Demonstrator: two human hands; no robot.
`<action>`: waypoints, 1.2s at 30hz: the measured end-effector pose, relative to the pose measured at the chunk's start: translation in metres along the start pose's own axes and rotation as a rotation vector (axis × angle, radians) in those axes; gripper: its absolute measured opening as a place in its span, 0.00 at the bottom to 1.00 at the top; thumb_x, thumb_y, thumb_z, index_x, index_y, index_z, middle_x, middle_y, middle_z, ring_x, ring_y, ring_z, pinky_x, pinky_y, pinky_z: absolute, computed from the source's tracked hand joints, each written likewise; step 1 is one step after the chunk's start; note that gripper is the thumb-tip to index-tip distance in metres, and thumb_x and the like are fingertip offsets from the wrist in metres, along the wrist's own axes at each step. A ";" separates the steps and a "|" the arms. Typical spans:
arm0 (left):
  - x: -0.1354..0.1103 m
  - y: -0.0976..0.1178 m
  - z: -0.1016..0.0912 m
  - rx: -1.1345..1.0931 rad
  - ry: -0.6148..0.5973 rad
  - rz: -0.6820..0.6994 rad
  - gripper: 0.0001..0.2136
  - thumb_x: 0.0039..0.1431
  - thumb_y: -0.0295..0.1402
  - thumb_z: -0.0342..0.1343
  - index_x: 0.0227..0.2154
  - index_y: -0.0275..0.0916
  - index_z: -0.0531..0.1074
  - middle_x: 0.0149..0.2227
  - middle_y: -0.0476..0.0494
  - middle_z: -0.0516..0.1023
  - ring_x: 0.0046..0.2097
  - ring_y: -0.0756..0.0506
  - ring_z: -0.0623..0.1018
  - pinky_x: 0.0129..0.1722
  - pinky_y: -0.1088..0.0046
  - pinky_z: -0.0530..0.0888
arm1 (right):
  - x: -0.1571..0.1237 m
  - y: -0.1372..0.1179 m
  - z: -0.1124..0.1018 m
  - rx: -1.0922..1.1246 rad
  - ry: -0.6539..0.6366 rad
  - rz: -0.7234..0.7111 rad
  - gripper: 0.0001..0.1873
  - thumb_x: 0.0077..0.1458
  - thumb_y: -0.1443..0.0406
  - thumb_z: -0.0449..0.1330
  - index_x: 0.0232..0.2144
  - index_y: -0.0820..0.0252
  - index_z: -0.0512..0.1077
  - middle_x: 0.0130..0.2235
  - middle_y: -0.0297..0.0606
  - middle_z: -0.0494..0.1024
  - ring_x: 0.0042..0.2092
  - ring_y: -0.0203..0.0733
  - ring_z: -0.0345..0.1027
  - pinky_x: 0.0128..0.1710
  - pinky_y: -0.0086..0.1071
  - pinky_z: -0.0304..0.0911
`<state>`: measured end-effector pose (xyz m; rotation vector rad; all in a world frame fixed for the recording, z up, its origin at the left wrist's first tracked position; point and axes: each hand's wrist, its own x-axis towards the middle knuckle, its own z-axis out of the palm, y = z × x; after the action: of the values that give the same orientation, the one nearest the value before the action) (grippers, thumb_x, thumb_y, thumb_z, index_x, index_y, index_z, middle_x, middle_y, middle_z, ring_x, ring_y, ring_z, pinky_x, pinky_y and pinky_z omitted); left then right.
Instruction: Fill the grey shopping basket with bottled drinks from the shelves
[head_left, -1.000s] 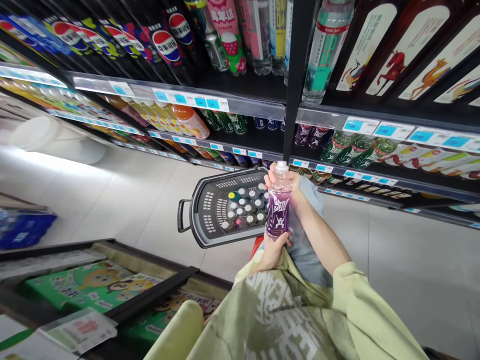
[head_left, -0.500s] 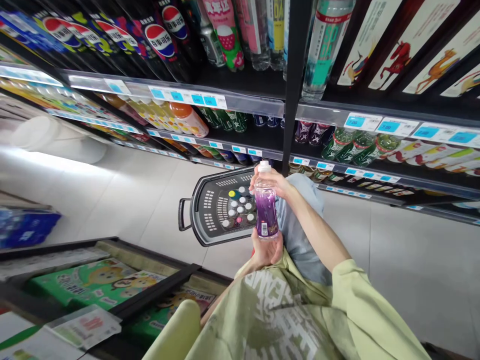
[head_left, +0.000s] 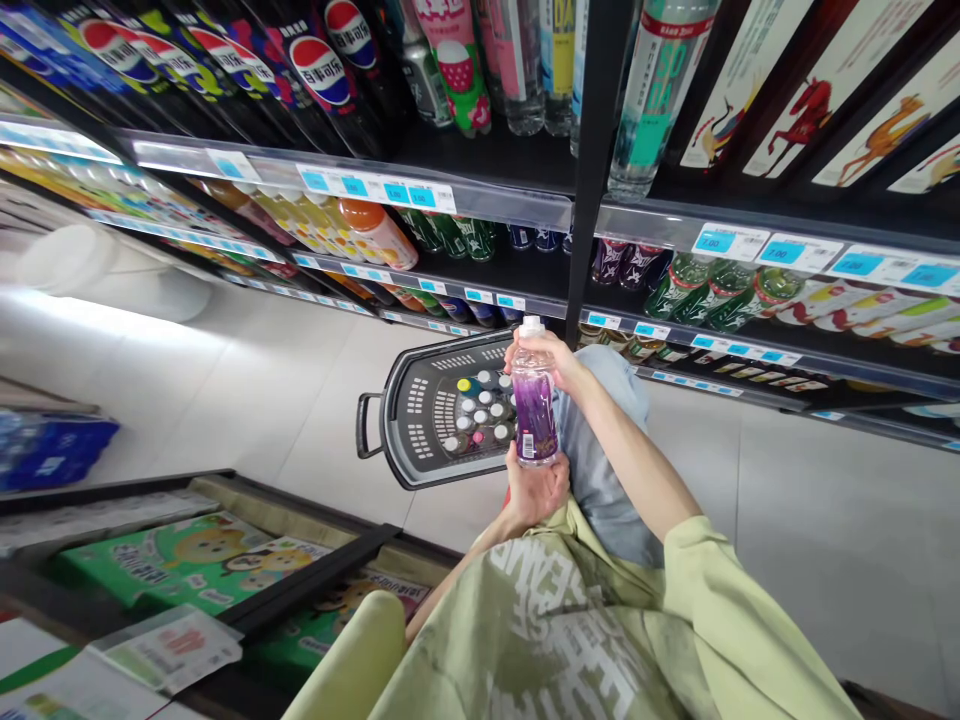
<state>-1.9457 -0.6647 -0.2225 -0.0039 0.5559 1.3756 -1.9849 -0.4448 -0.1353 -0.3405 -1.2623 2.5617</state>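
Observation:
A clear bottle with a purple label and white cap (head_left: 535, 412) is held upright in front of me, its barcode towards me. My right hand (head_left: 553, 356) is closed around its neck and shoulder, just below the cap. Under the base, my left hand (head_left: 537, 490) grips the bottle from below with curled fingers. Just left of the bottle, a dark grey shopping basket (head_left: 397, 380) stands low, partly hidden by the bottle and my right hand. Inside it stand several bottles (head_left: 484, 412), mostly white-capped, with one yellow and one pink cap.
Ahead, drink shelves (head_left: 517, 200) carry cola bottles (head_left: 322, 75), a soda bottle (head_left: 660, 100), boxed bottles (head_left: 795, 120) and price tags. A low display (head_left: 315, 590) with green packs is at my lower left. A white bucket (head_left: 112, 270) and a blue pack (head_left: 60, 450) stand farther left.
The bottle has shifted slightly up and to the right in view, with both hands still on it. The basket stays in place.

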 end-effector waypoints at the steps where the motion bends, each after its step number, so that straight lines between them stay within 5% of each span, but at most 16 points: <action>1: 0.001 0.001 0.001 -0.006 0.031 0.014 0.45 0.48 0.82 0.42 0.34 0.39 0.75 0.19 0.48 0.70 0.15 0.51 0.62 0.15 0.75 0.56 | -0.001 0.000 0.000 -0.014 0.004 -0.005 0.22 0.46 0.56 0.74 0.36 0.58 0.68 0.31 0.37 0.85 0.31 0.46 0.82 0.32 0.35 0.79; 5: 0.006 0.016 -0.005 0.129 0.162 -0.043 0.45 0.55 0.79 0.36 0.32 0.38 0.75 0.14 0.52 0.63 0.13 0.53 0.54 0.14 0.76 0.51 | -0.004 0.006 0.000 -0.122 0.066 -0.111 0.26 0.45 0.57 0.77 0.39 0.56 0.67 0.31 0.34 0.84 0.31 0.44 0.81 0.33 0.33 0.78; 8: -0.003 0.036 -0.016 0.492 0.371 -0.124 0.44 0.57 0.78 0.32 0.21 0.40 0.69 0.10 0.51 0.56 0.12 0.53 0.51 0.15 0.75 0.45 | -0.004 0.013 0.003 -0.223 0.121 -0.229 0.28 0.47 0.55 0.77 0.41 0.54 0.66 0.30 0.30 0.82 0.32 0.42 0.81 0.34 0.32 0.77; 14: -0.044 0.084 -0.012 1.125 0.729 0.476 0.28 0.62 0.63 0.58 0.30 0.40 0.74 0.20 0.49 0.73 0.22 0.50 0.70 0.23 0.76 0.66 | -0.009 0.030 0.014 -0.689 0.205 -0.437 0.30 0.57 0.56 0.69 0.59 0.58 0.71 0.39 0.36 0.85 0.42 0.44 0.82 0.48 0.37 0.76; 18: -0.044 0.115 0.010 1.255 0.760 0.838 0.21 0.62 0.51 0.65 0.50 0.42 0.77 0.42 0.42 0.82 0.39 0.45 0.81 0.35 0.71 0.79 | -0.017 0.052 0.022 -1.229 0.077 -0.365 0.39 0.59 0.62 0.68 0.71 0.56 0.68 0.47 0.41 0.87 0.50 0.49 0.82 0.54 0.37 0.73; 20: -0.036 0.126 0.016 1.423 0.726 0.909 0.21 0.60 0.44 0.68 0.53 0.43 0.77 0.52 0.39 0.80 0.46 0.43 0.81 0.44 0.66 0.81 | -0.018 0.062 0.024 -1.387 -0.005 -0.296 0.42 0.61 0.63 0.67 0.75 0.55 0.64 0.49 0.41 0.87 0.50 0.49 0.82 0.52 0.35 0.72; 25: -0.031 0.138 0.013 1.578 0.657 0.873 0.12 0.62 0.38 0.66 0.47 0.43 0.79 0.49 0.41 0.81 0.48 0.43 0.80 0.46 0.67 0.80 | -0.014 0.074 0.022 -1.493 -0.102 -0.264 0.47 0.62 0.64 0.67 0.78 0.55 0.55 0.50 0.44 0.87 0.50 0.50 0.82 0.48 0.33 0.71; 31: -0.052 0.147 -0.002 1.546 0.660 0.726 0.12 0.53 0.41 0.72 0.37 0.42 0.81 0.41 0.42 0.80 0.41 0.44 0.80 0.40 0.68 0.82 | -0.011 0.083 0.027 -1.586 -0.330 -0.204 0.49 0.56 0.69 0.69 0.77 0.60 0.59 0.53 0.51 0.85 0.52 0.52 0.81 0.51 0.36 0.71; 36: -0.062 0.154 -0.009 1.523 0.617 0.627 0.12 0.47 0.38 0.72 0.34 0.41 0.79 0.40 0.42 0.80 0.40 0.43 0.79 0.37 0.68 0.82 | -0.010 0.089 0.042 -1.545 -0.387 -0.110 0.47 0.57 0.66 0.71 0.75 0.61 0.61 0.58 0.53 0.83 0.55 0.56 0.81 0.53 0.40 0.72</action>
<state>-2.0964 -0.6915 -0.1592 1.0749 2.1425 1.1894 -2.0006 -0.5311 -0.1809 0.0031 -3.0061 1.0459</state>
